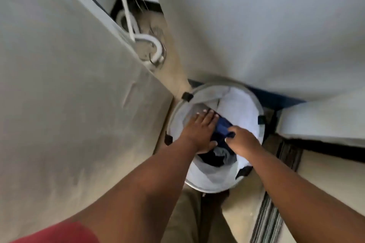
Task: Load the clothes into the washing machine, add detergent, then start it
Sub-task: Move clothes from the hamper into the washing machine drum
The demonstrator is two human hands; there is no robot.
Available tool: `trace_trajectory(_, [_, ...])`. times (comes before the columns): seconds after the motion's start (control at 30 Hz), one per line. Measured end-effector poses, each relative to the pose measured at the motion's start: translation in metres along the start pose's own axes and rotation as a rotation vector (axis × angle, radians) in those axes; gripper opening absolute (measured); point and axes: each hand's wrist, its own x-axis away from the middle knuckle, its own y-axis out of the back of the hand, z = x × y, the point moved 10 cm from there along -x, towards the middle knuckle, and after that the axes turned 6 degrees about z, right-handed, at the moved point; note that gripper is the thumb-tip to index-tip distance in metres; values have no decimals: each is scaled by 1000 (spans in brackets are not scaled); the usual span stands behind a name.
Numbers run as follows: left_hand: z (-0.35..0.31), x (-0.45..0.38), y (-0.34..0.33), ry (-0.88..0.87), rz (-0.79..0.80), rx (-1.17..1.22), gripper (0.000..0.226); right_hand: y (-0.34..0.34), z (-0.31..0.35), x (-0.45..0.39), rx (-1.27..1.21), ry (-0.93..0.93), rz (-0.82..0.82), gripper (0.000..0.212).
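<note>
1. We judge loading barely begun: dark clothes (216, 156) lie in the hamper (248, 104); detergent and start remain.
2. Left hand (199, 130), fingers straight, presses the pile at its 10 o'clock edge.
3. Right hand (242, 139) pinches the navy garment (222, 125), at the fingertips' 11 o'clock.

Pale walls (256, 16) filled twelve to three o'clock. A grey cover (59, 85) hung at nine, white hoses (146, 45) at eleven, tan floor (243, 221) at five.

Soft, even daylight with no glare; faint shadows; slight motion blur throughout; wide-angle bending stretches the edges.
</note>
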Motion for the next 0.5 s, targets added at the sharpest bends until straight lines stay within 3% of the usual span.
trace_trajectory(0.13, [32, -74, -92, 142, 138, 136, 114, -54, -36, -82, 28, -70, 6, 56])
trace_trajectory(0.27, [61, -128, -158, 232, 161, 209, 127, -88, -29, -156, 155, -1, -34, 47])
trace_trajectory(0.4, [75, -165, -206, 216, 209, 239, 134, -128, -41, -214, 295, -44, 61, 73])
trace_trajectory(0.5, [77, -182, -228, 181, 232, 205, 135, -137, -60, -235, 441, -100, 40, 87])
